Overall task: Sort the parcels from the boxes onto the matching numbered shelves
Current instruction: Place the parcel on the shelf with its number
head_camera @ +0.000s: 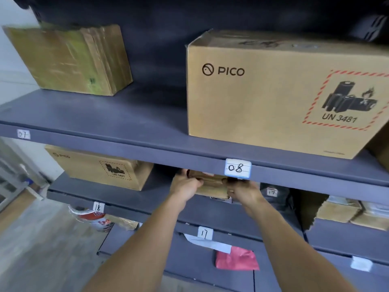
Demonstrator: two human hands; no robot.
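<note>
I'm gripping the small brown cardboard parcel (212, 185) at both ends, left hand (185, 186) and right hand (245, 192) curled round it, in the bay under the dark grey metal shelf edge (147, 149). Its own number isn't showing, so I'm advising a check first. Then I'm keeping it level, sliding it straight in and setting it flat. The white "08" tag (237, 168) is sitting directly above, the "07" tag (23, 134) left, the "17" tag (205, 232) and "18" tag (98, 207) below. The large tan carton (273, 91) is reading PICO, UN 3481.

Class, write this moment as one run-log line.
step: shelving parcel | left hand: grips brown parcel | right hand: grips it too | place: just under label 08
</note>
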